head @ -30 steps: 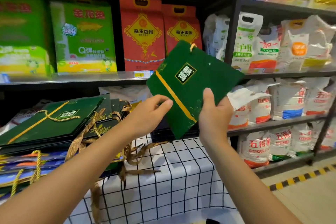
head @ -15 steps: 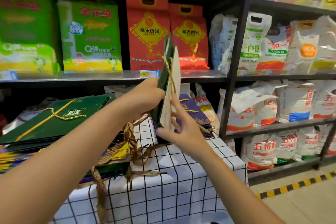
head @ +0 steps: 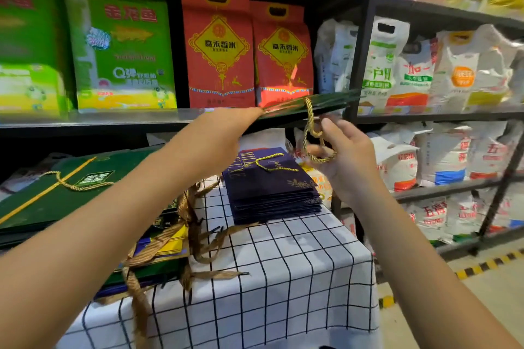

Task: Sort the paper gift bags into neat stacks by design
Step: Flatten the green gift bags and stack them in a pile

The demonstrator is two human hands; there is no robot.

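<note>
My left hand (head: pixel 229 125) holds a flat dark green gift bag (head: pixel 317 103) by its near edge, level and edge-on at shelf height. A gold cord handle (head: pixel 310 133) hangs from it in a loop. My right hand (head: pixel 343 159) is under the bag, its fingers touching and partly curled at that cord. Below lies a neat stack of dark purple gift bags (head: pixel 272 193) with a gold cord on top. At the left is a taller pile of green gift bags (head: pixel 65 193), with mixed bags and ribbon handles (head: pixel 170 238) spilling from under it.
The bags rest on a table with a white black-grid cloth (head: pixel 283 278). Behind stand black shelves (head: pixel 360 45) with green, red and white rice bags. A tiled floor with yellow-black tape (head: pixel 482 266) is at the right.
The green bag went from facing me to upright, then flat and level in my left hand. My right hand let go of its face and moved to the hanging cord. The purple stack came into view.
</note>
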